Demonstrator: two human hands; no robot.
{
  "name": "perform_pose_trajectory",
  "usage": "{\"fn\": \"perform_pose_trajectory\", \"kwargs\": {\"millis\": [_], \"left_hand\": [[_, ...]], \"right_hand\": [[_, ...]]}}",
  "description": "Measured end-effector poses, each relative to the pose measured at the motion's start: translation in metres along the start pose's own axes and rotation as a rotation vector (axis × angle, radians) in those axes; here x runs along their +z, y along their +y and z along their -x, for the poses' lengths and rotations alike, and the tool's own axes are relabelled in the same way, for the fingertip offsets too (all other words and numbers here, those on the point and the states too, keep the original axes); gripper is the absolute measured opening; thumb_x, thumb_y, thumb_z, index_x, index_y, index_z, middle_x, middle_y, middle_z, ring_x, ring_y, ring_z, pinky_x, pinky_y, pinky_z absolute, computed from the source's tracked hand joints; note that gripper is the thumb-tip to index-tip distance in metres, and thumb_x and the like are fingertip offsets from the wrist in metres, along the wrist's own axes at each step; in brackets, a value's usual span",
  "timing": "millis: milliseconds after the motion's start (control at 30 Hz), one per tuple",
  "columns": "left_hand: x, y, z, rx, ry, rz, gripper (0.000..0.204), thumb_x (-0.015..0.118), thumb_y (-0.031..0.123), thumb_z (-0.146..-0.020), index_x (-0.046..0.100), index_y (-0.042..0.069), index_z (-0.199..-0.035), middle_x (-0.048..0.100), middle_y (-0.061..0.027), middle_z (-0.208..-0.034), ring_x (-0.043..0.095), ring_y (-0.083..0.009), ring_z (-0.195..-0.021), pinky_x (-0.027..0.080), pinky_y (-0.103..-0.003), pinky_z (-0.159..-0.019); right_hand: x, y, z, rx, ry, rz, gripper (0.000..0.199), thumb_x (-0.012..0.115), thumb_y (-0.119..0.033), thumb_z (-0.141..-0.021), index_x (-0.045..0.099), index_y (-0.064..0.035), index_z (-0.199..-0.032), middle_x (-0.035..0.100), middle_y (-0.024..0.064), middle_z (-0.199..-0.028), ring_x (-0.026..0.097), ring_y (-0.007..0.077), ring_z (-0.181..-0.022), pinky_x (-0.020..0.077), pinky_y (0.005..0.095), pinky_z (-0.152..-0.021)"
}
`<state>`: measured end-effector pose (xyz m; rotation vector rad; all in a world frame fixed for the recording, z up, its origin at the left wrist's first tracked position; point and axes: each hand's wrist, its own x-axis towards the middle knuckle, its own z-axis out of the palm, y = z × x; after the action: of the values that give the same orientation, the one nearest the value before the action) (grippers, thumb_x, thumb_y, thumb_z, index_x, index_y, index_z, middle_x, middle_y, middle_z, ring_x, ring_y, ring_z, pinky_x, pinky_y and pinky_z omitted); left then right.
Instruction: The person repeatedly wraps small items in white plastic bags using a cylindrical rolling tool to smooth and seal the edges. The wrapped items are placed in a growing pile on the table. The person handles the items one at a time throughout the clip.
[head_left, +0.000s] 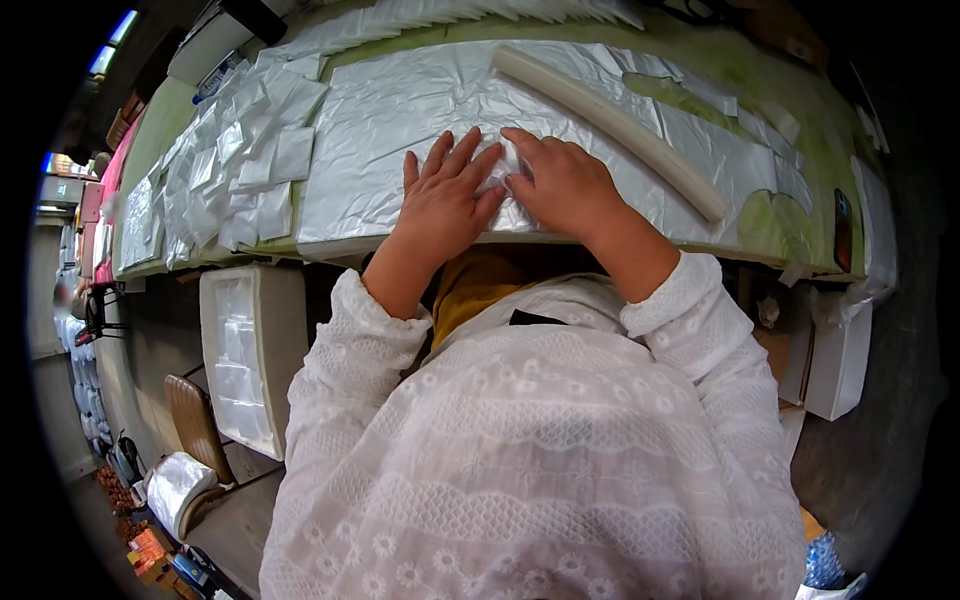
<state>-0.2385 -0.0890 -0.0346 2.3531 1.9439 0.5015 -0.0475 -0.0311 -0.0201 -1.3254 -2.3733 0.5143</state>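
Note:
My left hand [448, 196] lies flat with its fingers spread over a layer of shiny clear plastic sheets [375, 125] on the table. Beside it my right hand [568, 184] is partly curled, its thumb and forefinger pressing on a small piece of crumpled clear plastic [497, 172]. Both thumbs touch or nearly touch this piece, and the hands cover part of it. Beyond the right hand a long whitish tube [612, 125] rests slantwise across the sheets.
Many small folded plastic packets [235, 160] are heaped at the left of the table. More overlapping plastic [450, 18] lines the far side. A dark phone-like object [843, 232] lies at the right edge. Left of me stand a white box [285, 350] and a wooden-backed chair [197, 425].

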Motion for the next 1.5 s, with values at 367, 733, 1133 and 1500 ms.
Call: {"fn": "perform_pose_trajectory", "kwargs": {"millis": [367,733,1133,1500], "left_hand": [[0.007,0.045,0.114,-0.596,0.073,1.657,0.066,0.068,0.003,-0.097,0.035,0.014,-0.153,0.045,-0.0089,-0.143,0.055,-0.0176,-0.120,0.049,-0.034,-0.104],[-0.009,0.016,0.100,-0.553,0.315,1.637,0.041,0.051,-0.007,-0.098,0.061,0.006,-0.136,0.065,-0.0022,-0.117,0.059,-0.0083,-0.101,0.049,-0.026,-0.092],[-0.106,-0.292,-0.028,-0.334,0.442,-0.102,0.055,0.050,-0.004,-0.086,0.068,0.022,-0.131,0.061,-0.0074,-0.136,0.059,-0.0272,-0.124,0.046,-0.040,-0.107],[-0.068,-0.288,-0.029,-0.451,0.148,-0.299,0.027,0.057,0.023,-0.100,0.072,0.024,-0.123,0.063,0.0018,-0.137,0.052,-0.0250,-0.134,0.038,-0.042,-0.113]], "right_hand": [[-0.026,-0.020,0.008,-0.067,-0.326,0.032,0.051,0.068,-0.035,-0.084,0.068,-0.0153,-0.130,0.070,0.0154,-0.105,0.067,0.0343,-0.103,0.0542,0.0449,-0.089],[-0.023,-0.014,0.091,-0.257,0.041,-0.535,0.037,0.072,-0.001,-0.085,0.068,-0.0067,-0.121,0.066,0.0126,-0.109,0.063,0.0297,-0.100,0.0527,0.0381,-0.088],[-0.018,-0.007,0.107,-0.194,0.016,-0.630,0.027,0.069,0.006,-0.085,0.069,-0.0018,-0.111,0.067,0.0127,-0.097,0.066,0.0273,-0.087,0.0540,0.0347,-0.077],[-0.080,0.059,0.099,0.006,0.489,0.215,0.043,0.072,-0.005,-0.081,0.069,-0.0109,-0.123,0.060,0.0143,-0.129,0.055,0.0378,-0.120,0.0439,0.0485,-0.104]]}}
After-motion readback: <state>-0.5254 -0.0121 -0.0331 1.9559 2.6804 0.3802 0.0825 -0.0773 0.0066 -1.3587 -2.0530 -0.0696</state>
